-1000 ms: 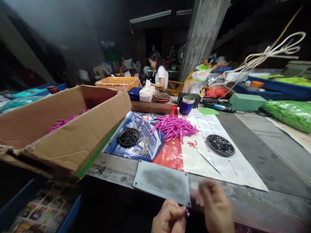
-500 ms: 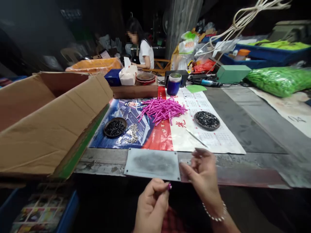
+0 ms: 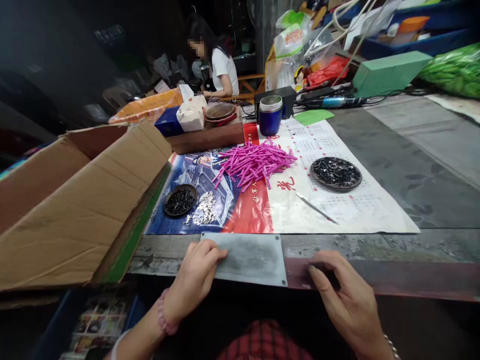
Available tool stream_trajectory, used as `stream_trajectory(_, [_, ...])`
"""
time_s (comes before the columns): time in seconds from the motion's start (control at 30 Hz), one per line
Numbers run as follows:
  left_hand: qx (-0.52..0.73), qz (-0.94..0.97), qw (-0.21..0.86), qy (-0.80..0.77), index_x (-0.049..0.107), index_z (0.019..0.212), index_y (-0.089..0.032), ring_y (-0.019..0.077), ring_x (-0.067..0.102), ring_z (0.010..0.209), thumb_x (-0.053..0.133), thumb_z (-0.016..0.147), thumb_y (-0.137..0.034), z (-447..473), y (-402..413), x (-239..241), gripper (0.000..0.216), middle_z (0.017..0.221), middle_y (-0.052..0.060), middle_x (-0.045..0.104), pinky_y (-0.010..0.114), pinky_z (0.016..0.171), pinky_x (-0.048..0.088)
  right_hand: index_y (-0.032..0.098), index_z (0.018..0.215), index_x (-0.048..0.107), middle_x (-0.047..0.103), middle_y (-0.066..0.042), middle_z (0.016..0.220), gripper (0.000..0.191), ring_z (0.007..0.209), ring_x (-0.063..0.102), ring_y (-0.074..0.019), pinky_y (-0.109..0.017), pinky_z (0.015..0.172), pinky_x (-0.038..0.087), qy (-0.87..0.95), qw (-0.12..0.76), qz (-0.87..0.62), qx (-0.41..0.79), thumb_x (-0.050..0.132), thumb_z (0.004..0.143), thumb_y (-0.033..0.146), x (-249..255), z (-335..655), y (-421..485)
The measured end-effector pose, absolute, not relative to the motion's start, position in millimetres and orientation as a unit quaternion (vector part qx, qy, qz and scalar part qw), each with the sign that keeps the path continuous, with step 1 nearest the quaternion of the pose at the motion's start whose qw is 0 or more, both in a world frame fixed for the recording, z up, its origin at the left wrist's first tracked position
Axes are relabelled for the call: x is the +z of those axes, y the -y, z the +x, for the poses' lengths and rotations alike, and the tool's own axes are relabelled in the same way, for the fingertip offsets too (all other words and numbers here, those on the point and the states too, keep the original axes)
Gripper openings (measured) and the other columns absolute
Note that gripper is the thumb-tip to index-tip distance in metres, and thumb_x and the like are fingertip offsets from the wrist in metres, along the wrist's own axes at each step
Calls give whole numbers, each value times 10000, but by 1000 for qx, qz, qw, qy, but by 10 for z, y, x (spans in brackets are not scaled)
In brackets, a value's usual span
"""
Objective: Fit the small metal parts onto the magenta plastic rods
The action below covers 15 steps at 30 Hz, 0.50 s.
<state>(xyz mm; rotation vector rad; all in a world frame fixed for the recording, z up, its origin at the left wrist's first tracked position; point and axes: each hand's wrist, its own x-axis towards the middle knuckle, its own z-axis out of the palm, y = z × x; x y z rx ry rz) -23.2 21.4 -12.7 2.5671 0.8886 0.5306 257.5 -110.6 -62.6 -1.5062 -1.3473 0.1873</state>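
My left hand (image 3: 195, 277) rests with curled fingers on the left end of a grey metal plate (image 3: 251, 257) at the table's front edge; nothing shows in it. My right hand (image 3: 345, 297) lies to the plate's right, its fingers spread on the reddish front strip (image 3: 412, 280) of the table. Beyond the plate, on a printed poster sheet (image 3: 300, 212), lie a pile of pink tubes (image 3: 255, 162), a dish of black bits (image 3: 180, 200), loose silver bits (image 3: 204, 211), a second dish of black bits (image 3: 336, 173) and a thin metal tool (image 3: 317, 208).
A large open cardboard box (image 3: 75, 210) stands at the left. A blue jar (image 3: 270, 116), a wooden box with tissues (image 3: 206, 137) and a green box (image 3: 386, 72) stand further back. Another person (image 3: 221, 70) sits at the far end. A blue bin (image 3: 93, 320) sits below left.
Both hands have come up from my lap onto the table's front edge. The small pink piece seen at my left fingertips is no longer visible. The view has tilted downward.
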Motion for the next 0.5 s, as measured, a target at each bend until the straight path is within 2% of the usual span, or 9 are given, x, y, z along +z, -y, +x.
stream_trajectory(0.23, [100, 951, 206, -209, 676, 1006, -193, 228, 597, 834, 442, 967, -73, 514, -254, -119, 266, 932, 68, 653, 359, 735, 474, 184, 979, 612, 639, -34, 890, 85, 820, 642, -143, -243, 806, 519, 574, 541, -614, 32, 562, 977, 115, -677, 2510, 1094])
stream_trajectory(0.4, [91, 940, 230, -235, 646, 1070, -206, 210, 612, 867, 436, 963, -32, 255, -307, -21, 293, 965, 61, 650, 330, 749, 493, 170, 1002, 623, 661, -51, 907, 104, 856, 664, -149, -245, 830, 533, 589, 535, -605, 20, 549, 975, 102, -706, 2534, 1121])
stream_trajectory(0.5, [117, 934, 214, -261, 634, 1042, -198, 203, 600, 815, 437, 970, -43, 118, -326, -39, 261, 907, 57, 615, 320, 709, 502, 172, 1005, 626, 670, -54, 902, 108, 848, 671, -159, -261, 814, 546, 598, 531, -600, -1, 557, 965, 99, -721, 2522, 1110])
